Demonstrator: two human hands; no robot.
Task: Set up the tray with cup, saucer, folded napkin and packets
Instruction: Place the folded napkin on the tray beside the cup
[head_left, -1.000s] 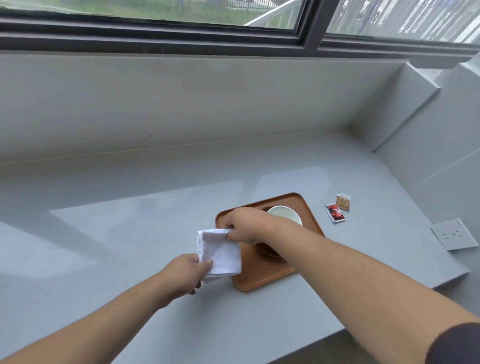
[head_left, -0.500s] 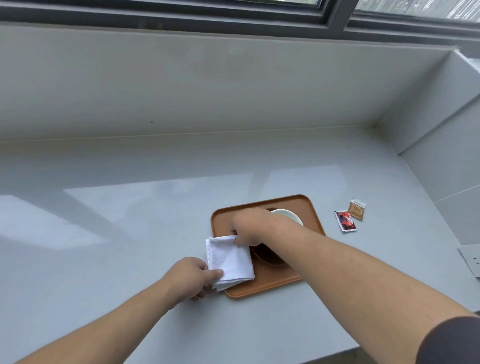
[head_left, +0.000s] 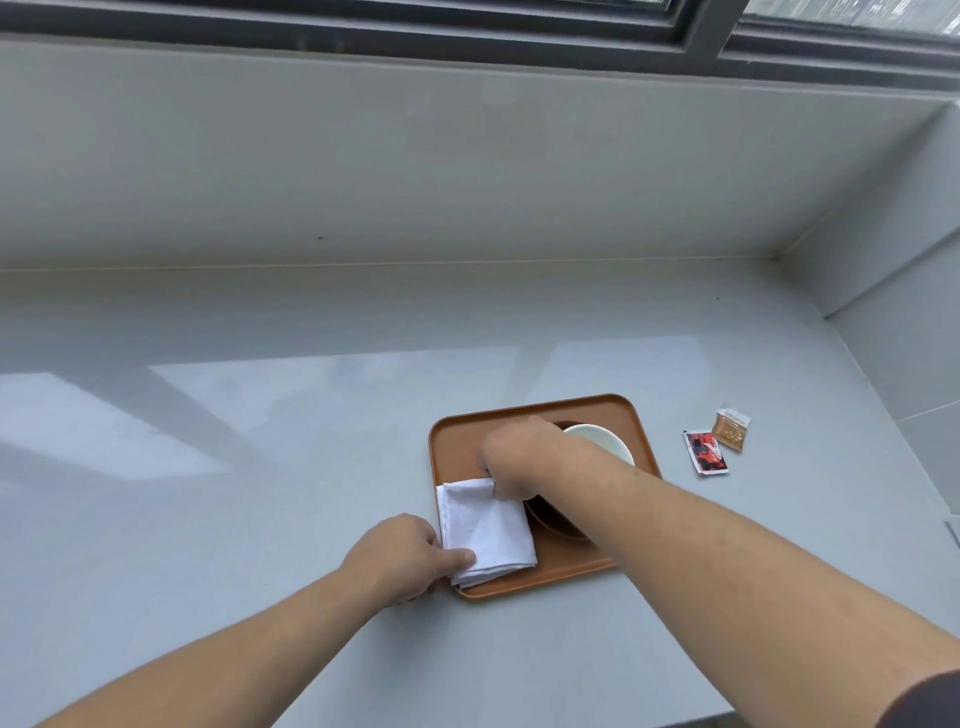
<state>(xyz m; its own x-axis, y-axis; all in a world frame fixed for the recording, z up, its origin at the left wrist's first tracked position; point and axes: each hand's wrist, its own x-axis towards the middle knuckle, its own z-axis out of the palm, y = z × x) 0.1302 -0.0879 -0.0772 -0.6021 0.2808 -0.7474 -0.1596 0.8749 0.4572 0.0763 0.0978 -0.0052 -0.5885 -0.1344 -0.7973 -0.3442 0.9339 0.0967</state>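
An orange-brown tray (head_left: 602, 410) lies on the grey counter. A white cup (head_left: 602, 439) stands on a dark brown saucer (head_left: 553, 522) in the tray, both partly hidden by my right forearm. A folded white napkin (head_left: 485, 527) lies on the tray's left part. My left hand (head_left: 400, 558) pinches its near left corner. Its far corner is pinched by my right hand (head_left: 511, 452). A red packet (head_left: 705, 452) and a brown packet (head_left: 731, 428) lie on the counter to the right of the tray.
The grey counter (head_left: 260, 415) runs to a low wall under a dark window frame (head_left: 467, 26). A side wall (head_left: 904, 332) closes the right end. The counter's front edge passes at the lower right.
Both hands have carried the napkin to the right and lowered it from beside the tray onto the tray's left part. The view has tilted down.
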